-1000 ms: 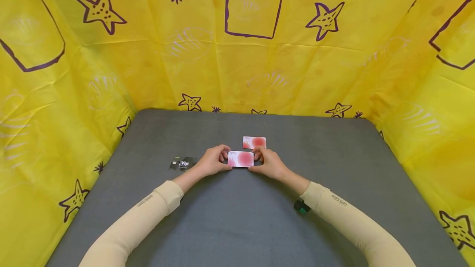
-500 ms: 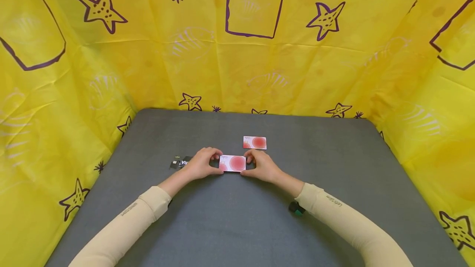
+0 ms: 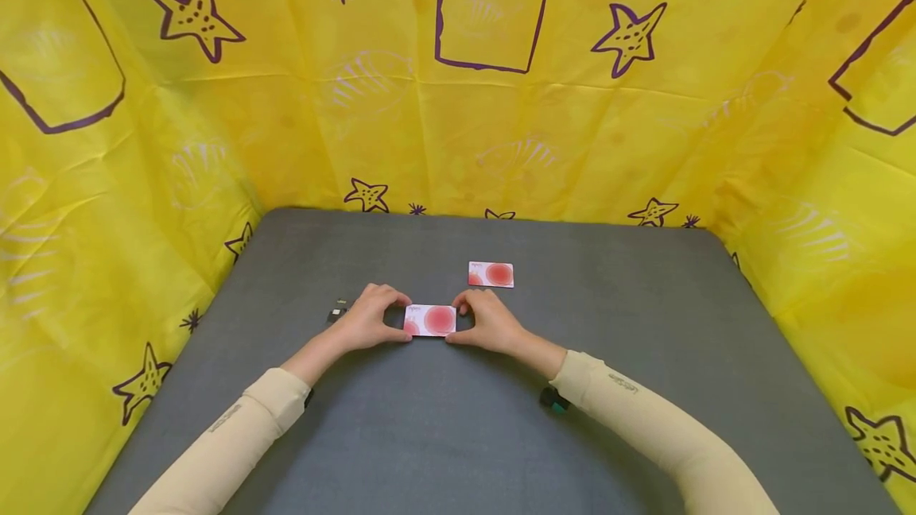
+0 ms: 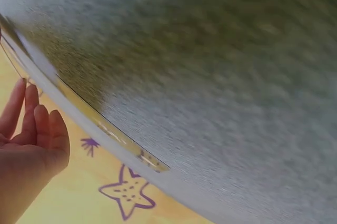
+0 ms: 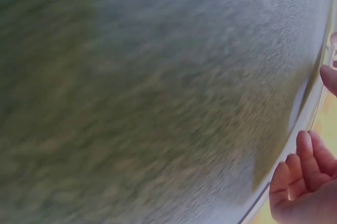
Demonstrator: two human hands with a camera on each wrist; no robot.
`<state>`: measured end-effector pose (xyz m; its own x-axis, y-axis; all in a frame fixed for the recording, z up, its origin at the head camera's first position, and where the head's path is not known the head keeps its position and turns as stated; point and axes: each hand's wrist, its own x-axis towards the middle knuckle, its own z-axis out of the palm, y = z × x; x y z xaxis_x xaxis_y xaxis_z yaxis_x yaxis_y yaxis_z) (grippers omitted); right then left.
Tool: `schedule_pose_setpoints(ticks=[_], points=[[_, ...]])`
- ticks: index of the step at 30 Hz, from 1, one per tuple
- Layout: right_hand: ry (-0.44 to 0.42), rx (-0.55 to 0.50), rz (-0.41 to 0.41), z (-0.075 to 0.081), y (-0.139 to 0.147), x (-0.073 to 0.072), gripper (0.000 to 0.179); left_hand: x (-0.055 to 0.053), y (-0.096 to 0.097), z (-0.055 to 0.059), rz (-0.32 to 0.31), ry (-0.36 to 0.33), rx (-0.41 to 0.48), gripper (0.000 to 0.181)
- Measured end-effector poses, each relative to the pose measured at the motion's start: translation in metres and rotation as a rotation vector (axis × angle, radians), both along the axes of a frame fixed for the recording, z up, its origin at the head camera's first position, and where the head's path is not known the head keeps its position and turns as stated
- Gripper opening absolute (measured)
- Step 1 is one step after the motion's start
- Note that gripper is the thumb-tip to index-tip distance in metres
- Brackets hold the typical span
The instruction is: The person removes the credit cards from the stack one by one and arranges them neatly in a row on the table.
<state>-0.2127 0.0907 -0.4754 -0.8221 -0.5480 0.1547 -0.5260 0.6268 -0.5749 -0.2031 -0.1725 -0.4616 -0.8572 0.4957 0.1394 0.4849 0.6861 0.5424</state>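
A white card with red circles [image 3: 431, 320] lies between both hands in the head view. At its left short edge, my left hand [image 3: 366, 319] pinches it with thumb below and fingers above. My right hand [image 3: 494, 324] grips the opposite short edge the same way. Whether the card touches the table cannot be told. Another white card with a red circle [image 3: 490, 274] rests on the table behind the right hand. Part of a black card [image 3: 336, 315] shows beyond the left hand, which covers the rest. The wrist views show curled fingers of the left hand [image 4: 37, 142] and right hand [image 5: 305, 182].
A grey table [image 3: 458, 435] spreads beneath the arms. Yellow cloth [image 3: 458, 141] printed with purple starfish encloses its back and sides. Under the right sleeve sits a black wrist strap [image 3: 553, 400] with a green patch. Much of both wrist views is blurred.
Both hands have carried the held card left and slightly toward the person. The left hand now covers most of the black card. The back card has stayed in place.
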Motion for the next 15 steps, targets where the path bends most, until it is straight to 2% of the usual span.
schedule_pose_setpoints(ticks=[6,15], points=[[-0.002,0.045,-0.014,0.001,-0.013,0.0,0.049,0.0,-0.013,0.002,0.016,-0.03,-0.025,0.05],[-0.024,0.09,-0.029,0.003,-0.028,-0.001,0.048,-0.001,-0.026,-0.001,0.033,-0.065,-0.03,0.05]])
